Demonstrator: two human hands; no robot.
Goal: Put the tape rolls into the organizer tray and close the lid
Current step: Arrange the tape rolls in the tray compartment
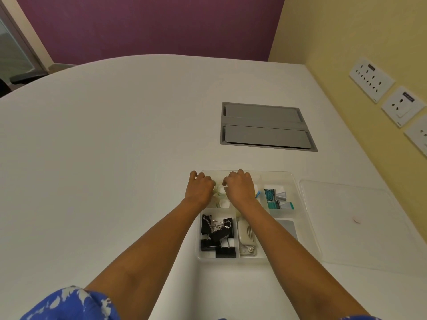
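A clear organizer tray [307,218] lies on the white table. Both hands reach into its far left compartment. Between them sit clear tape rolls [220,190] with white cores; another roll [223,203] lies just nearer me. My left hand [199,188] curls at the left of the rolls, and my right hand [239,187] curls at their right, fingertips touching them. Whether either hand truly grips a roll is hidden by the fingers. The clear lid [353,225] lies flat on the table to the right of the tray, apart from it.
Other compartments hold black binder clips [217,236], a beige stapler [246,235], teal-labelled items [275,199] and a grey pad [287,228]. A grey hatch [265,127] is set in the table beyond the tray. The yellow wall with sockets [372,79] runs along the right.
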